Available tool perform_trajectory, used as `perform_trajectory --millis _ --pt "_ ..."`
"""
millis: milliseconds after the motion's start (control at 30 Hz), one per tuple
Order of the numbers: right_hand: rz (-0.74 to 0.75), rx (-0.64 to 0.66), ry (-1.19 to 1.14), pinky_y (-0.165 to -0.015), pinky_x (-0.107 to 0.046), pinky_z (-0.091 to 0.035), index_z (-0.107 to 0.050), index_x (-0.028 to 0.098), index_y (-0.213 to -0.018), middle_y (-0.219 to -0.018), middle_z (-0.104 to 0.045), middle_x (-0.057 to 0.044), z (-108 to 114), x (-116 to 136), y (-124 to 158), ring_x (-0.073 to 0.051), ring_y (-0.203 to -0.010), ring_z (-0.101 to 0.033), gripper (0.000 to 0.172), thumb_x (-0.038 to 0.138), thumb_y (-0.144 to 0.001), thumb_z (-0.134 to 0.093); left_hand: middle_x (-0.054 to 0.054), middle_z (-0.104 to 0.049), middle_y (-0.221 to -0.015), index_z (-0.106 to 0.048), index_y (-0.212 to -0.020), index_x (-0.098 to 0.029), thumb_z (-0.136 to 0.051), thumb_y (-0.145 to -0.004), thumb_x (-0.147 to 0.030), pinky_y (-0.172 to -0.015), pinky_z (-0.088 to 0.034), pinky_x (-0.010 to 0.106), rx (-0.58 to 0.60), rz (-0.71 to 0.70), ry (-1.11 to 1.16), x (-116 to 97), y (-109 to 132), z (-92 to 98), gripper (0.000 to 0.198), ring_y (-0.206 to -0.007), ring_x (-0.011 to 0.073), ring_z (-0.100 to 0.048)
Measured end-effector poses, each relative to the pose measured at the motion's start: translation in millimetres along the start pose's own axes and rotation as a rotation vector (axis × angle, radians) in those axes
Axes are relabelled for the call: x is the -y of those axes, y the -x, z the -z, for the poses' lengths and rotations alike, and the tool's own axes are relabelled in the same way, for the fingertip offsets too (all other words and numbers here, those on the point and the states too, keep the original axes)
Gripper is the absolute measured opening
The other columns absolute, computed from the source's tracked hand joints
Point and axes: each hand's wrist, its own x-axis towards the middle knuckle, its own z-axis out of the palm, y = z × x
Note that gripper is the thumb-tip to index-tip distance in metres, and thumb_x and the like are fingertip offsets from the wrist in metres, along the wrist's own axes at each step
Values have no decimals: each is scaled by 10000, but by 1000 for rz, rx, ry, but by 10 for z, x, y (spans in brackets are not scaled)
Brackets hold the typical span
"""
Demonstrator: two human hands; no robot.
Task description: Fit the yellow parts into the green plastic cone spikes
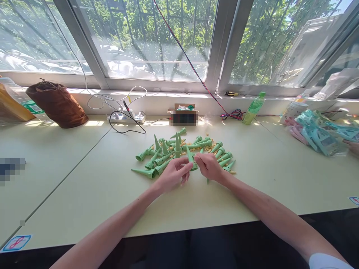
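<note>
My left hand (176,172) is closed around a green plastic plant-watering spike (190,155), its pointed end up and its wide ribbed end between thumb and fingers. Close beside that wide end, my right hand (209,166) is pinched shut; whatever its fingertips hold is too small to make out. Bits of green show above and below the right hand, and I cannot tell whether it grips them. Around both hands lies a loose pile of similar green spikes (151,160), some upright, most on their sides. Small tan pieces (209,148) are scattered among them.
Along the window side are a brown drawstring bag (57,104), a power strip (126,116) with cables, a small box (184,116) and a green bottle (254,108). Bagged turquoise items (319,130) lie at right, with another person's hand (352,147) at the edge.
</note>
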Motion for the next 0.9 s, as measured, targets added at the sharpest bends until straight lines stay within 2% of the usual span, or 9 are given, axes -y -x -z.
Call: perform_trajectory --millis 133,333,433,600,667,733,800,900 --pt "-16 16 -2 -490 -238 -228 -319 216 -651 -546 -304 57 4 12 -6 -96 -473 -251 381 269 -1028 -306 -36 -509 -598 -575 -888 -163 -579 -907 -446 -418 -418 188 -94 -108 -201 44 1 -28 283 -455 78 -500" --pt "-82 32 10 -488 -256 -227 -307 218 -617 -523 -285 55 9 40 -20 -100 -464 -237 421 298 -1030 -286 29 -574 -947 -658 -1033 -202 -597 -908 -314 -498 -491 176 -264 -402 -555 164 -14 -32 179 -562 48 -532" --pt "-102 26 14 -494 -259 -237 -339 213 -604 -514 -310 50 -4 44 -20 -101 -458 -254 452 325 -1038 -280 45 -587 -1041 -662 -1049 -214 -571 -926 -298 -517 -502 181 -303 -458 -639 187 -14 -30 174 -561 40 -514" --pt "-149 -50 44 -499 -252 -258 -370 212 -626 -529 -364 42 -53 4 7 -100 -466 -304 447 348 -1043 -286 57 -597 -1081 -636 -1063 -205 -575 -917 -349 -491 -480 187 -369 -357 -598 143 -25 -73 214 -571 54 -544" --pt "-173 -116 59 -497 -249 -262 -352 216 -640 -535 -359 45 -60 -16 17 -100 -468 -304 425 346 -1041 -298 52 -629 -1007 -617 -1028 -184 -566 -915 -406 -459 -444 190 -405 -283 -527 108 -29 -84 255 -515 52 -529" --pt "-188 -170 57 -501 -246 -271 -339 219 -652 -542 -361 47 -57 -26 23 -101 -472 -316 405 333 -1039 -309 32 -652 -840 -611 -933 -159 -524 -925 -483 -417 -385 186 -425 -185 -410 67 -33 -78 336 -431 45 -484" --pt "-177 -190 49 -507 -243 -280 -333 220 -659 -552 -368 45 -49 -25 23 -102 -481 -331 392 319 -1038 -319 23 -639 -688 -613 -819 -138 -462 -926 -571 -370 -310 186 -364 -56 -256 23 -39 -60 471 -366 43 -438" --pt "-103 -134 45 -506 -244 -272 -321 220 -656 -558 -349 47 -43 -15 21 -103 -486 -310 392 310 -1037 -322 61 -656 -668 -628 -749 -116 -434 -882 -680 -317 -197 201 -146 189 5 -35 -45 -32 610 -325 51 -414"
